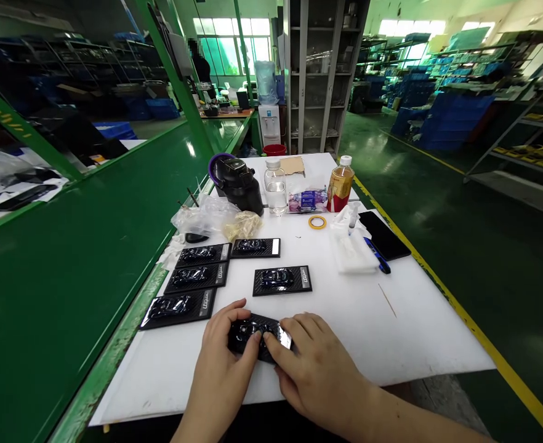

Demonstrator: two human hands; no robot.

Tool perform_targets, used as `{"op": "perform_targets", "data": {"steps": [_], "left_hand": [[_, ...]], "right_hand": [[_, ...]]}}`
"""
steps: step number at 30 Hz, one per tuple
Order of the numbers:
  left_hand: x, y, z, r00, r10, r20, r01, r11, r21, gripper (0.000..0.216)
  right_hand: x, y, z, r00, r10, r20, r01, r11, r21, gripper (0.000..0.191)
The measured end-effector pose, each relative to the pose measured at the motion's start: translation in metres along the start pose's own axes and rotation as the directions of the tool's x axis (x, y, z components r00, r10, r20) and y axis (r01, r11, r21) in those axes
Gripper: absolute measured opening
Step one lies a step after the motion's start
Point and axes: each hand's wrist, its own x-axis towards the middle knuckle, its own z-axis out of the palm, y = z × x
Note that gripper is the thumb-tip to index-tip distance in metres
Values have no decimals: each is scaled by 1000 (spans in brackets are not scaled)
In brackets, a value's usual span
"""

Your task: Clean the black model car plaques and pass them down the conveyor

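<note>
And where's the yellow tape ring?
In the head view, the yellow tape ring lies on the white table, slightly right of centre, just in front of the colourful packet.

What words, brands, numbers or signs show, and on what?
"Utopia": on the middle car plate.
"Utopia": on the nearest left plate.
"Utopia": on the left plate behind it.
Too small or blurred: farthest left plate, packet, drink bottle, yellow marks on green beam.
Held plate: nothing legible.

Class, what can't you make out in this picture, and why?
Sides of the held plaque: head view, partly covered by left hand and right hand.
Any print on the drink bottle: head view, too small.
Rest of the right forearm: head view, cut off by bottom edge.
</note>
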Motion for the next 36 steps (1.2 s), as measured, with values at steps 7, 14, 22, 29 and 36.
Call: {"op": "perform_targets", "data": {"steps": [7,14,22,29,36], "left_hand": [[5,10,1,997,-71,-13,71,997,22,30],[14,15,-1,985,-170,14,170,985,-1,35],[17,17,0,988,-154,12,154,988,-8,34],[19,10,-17,970,-197,145,225,950,-214,41],[16,0,-20,988,-11,154,30,992,-122,25]], "right_hand": [[-2,4,-4,1000,16,-26,-13,995,95,48],[-5,2,-3,999,28,-37,-24,994,103,45],[-2,1,-1,999,-6,-34,8,999,53,47],[-1,3,1,999,-29,-32,29,1000,-12,46],[-2,2,2,999,-30,-44,29,999,-24,46]]}}
